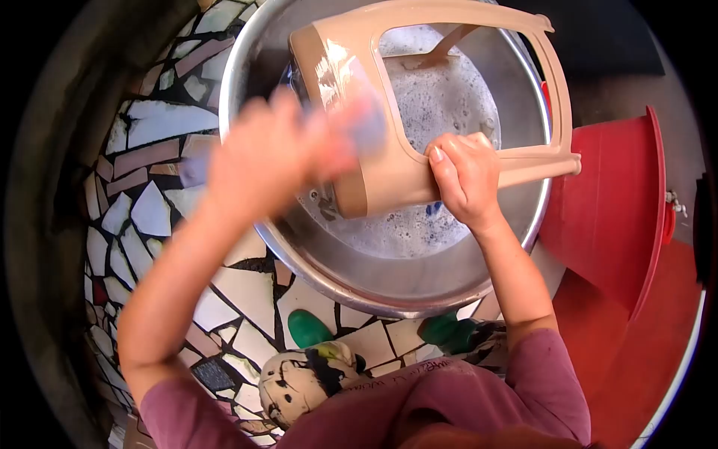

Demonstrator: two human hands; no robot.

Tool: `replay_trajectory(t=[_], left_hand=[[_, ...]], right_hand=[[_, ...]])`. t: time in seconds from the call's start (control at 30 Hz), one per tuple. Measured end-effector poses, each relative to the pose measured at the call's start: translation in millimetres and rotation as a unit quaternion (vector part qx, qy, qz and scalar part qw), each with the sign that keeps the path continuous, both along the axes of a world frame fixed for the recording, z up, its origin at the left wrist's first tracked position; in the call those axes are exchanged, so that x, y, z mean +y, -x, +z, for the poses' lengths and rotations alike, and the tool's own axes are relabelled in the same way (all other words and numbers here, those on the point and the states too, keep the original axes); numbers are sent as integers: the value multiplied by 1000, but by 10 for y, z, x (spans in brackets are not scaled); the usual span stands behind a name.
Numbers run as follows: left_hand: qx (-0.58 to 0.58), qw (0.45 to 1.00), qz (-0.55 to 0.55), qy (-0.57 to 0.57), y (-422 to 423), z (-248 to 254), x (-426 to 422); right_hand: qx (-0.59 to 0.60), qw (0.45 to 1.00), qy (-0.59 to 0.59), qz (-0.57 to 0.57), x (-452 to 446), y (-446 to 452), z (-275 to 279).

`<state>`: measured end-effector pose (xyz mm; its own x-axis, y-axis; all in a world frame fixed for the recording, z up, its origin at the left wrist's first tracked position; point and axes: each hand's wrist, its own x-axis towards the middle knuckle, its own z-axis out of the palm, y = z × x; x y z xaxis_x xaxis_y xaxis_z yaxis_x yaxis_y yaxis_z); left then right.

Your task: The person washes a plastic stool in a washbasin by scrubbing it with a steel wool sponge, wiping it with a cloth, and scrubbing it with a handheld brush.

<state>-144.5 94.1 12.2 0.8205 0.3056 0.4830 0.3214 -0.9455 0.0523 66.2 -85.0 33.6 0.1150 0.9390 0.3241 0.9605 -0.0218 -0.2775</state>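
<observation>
A beige plastic stool is tipped on its side over a large round metal basin, its legs pointing right. Soapy water with foam lies in the basin below. My right hand is closed around the stool's near side, where a leg meets the seat. Over the seat, my left hand is smeared by motion. It holds a bluish-purple cloth against the seat; the cloth's exact shape is blurred. Something dark blue shows in the water beside my right hand.
A red plastic tub stands tilted right of the basin, near a small tap. Broken-tile mosaic floor spreads to the left. My green shoes are just below the basin's near rim. A dark object sits at the upper right.
</observation>
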Motion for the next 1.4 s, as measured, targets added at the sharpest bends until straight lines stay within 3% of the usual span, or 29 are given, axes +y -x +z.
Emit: replay_trajectory(t=[0.03,0.13,0.23,0.37,0.43,0.47,0.5,0.57,0.7,0.77,0.8,0.83,1.0,1.07,1.1,1.13,1.27,1.4], left_hand=[[13,994,106,22,-135,43,182],[2,996,80,41,-172,87,62],[-24,996,-71,-39,242,-67,-728],[8,989,-136,-50,267,-188,-616],[-34,999,-32,-3,185,32,-405],[-38,996,66,-45,118,112,-207],[-34,994,92,-39,64,28,55],[-32,993,113,-10,-51,-8,166],[-5,998,-48,-45,14,69,-616],[0,999,-31,-9,120,-60,-614],[37,997,41,45,161,-34,-612],[-11,995,88,37,142,-86,-583],[-92,993,23,77,252,140,-813],[-79,992,60,83,266,338,-835],[-66,989,96,88,261,395,-831],[-98,988,109,59,230,361,-729],[-51,975,178,125,169,296,-356],[-43,961,210,173,64,402,-541]], right_hand=[[5,1000,-5,-4,5,-7,27],[2,1000,-20,-2,-3,-21,15],[39,998,-34,-22,22,30,1],[5,999,-35,-11,58,27,-36],[2,999,-43,-13,74,55,-26],[2,999,-48,-15,58,58,-26],[5,999,-41,-9,10,67,-40],[0,999,-45,3,40,-1,-16],[-27,1000,-4,-10,286,-156,-30],[-36,999,4,-4,351,-123,-49],[-36,999,6,-8,353,-93,-22],[-50,997,56,-9,339,-33,22],[-69,982,178,14,144,94,353],[-75,978,190,31,172,85,526],[-39,986,155,56,280,63,568],[-37,981,185,53,432,55,644],[-45,972,226,55,1156,0,705],[-114,953,261,99,1975,-255,527]])
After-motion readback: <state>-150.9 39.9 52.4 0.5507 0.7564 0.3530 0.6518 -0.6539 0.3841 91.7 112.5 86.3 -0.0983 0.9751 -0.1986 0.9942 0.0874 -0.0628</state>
